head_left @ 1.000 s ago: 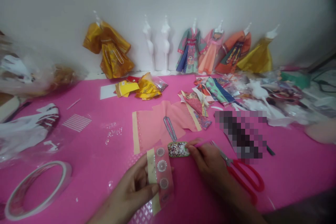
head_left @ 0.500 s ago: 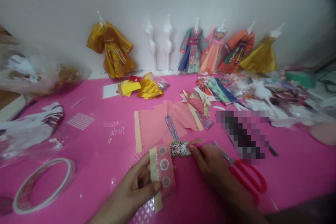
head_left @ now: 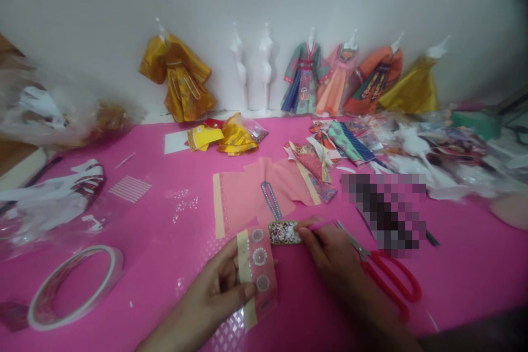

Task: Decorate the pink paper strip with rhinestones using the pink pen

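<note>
My left hand (head_left: 220, 286) pinches a pink fabric strip (head_left: 264, 269) with a cream edge, a row of small pearls and round beaded medallions. Thumb in front, fingers behind, it holds the strip raised over the table. Beside the strip lies a small rectangular tray (head_left: 284, 232) full of mixed beads or gems. My right hand (head_left: 330, 253) is at the tray's right end, its fingers closed around a slim pink pen-like stick (head_left: 319, 225); the stick's tip is hidden by the fingers. Just beyond the tray a salmon-pink garment piece (head_left: 243, 192) lies flat, with a grey beaded neckline trim (head_left: 271, 201).
Red-handled scissors (head_left: 388, 272) lie right of my right hand. A tape roll (head_left: 76, 289) lies at left, near loose gems (head_left: 183, 203). Dressed doll forms (head_left: 179, 77) and two bare white ones (head_left: 266, 66) line the wall. Fabric scraps (head_left: 350, 140) and plastic bags (head_left: 449, 170) are piled at right.
The view has shifted a little, so the surroundings sit slightly further right. Both hands keep nearly the same pose, with the strip and the pink stick held as before.
</note>
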A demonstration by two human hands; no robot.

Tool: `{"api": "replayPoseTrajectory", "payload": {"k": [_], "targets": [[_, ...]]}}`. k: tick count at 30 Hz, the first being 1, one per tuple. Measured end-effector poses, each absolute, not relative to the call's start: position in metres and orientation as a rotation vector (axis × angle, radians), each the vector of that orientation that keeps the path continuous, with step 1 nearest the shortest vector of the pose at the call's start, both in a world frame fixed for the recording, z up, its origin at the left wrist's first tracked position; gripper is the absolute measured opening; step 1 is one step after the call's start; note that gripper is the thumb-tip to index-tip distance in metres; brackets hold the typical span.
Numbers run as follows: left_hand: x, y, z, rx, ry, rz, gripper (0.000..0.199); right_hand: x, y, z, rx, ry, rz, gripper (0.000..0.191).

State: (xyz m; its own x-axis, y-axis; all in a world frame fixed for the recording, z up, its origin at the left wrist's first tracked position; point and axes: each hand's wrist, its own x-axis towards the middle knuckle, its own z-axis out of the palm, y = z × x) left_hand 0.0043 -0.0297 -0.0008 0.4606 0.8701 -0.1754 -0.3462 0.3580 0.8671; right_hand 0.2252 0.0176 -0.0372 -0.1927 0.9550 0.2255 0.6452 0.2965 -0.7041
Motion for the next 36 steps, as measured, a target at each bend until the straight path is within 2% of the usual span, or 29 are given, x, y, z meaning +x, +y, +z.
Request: {"api": "replayPoseTrajectory", "payload": {"k": [13,19,26,36], "targets": [[0.007,-0.031,-0.007,0.783,0.68,0.869,0.046,0.225,0.013,-0.03,-1.402,-1.725,0.773,0.027],[0.008,-0.03,-0.01,0.809,0.674,0.885,0.052,0.222,0.007,-0.027,-1.273,-1.601,0.857,0.025],[0.01,-0.031,-0.008,0.787,0.682,0.897,0.05,0.218,0.001,-0.022,-0.921,-1.685,1.099,0.017],[0.011,-0.03,-0.004,0.763,0.656,0.876,0.05,0.214,0.004,-0.025,-0.815,-1.84,1.046,0.02]]}}
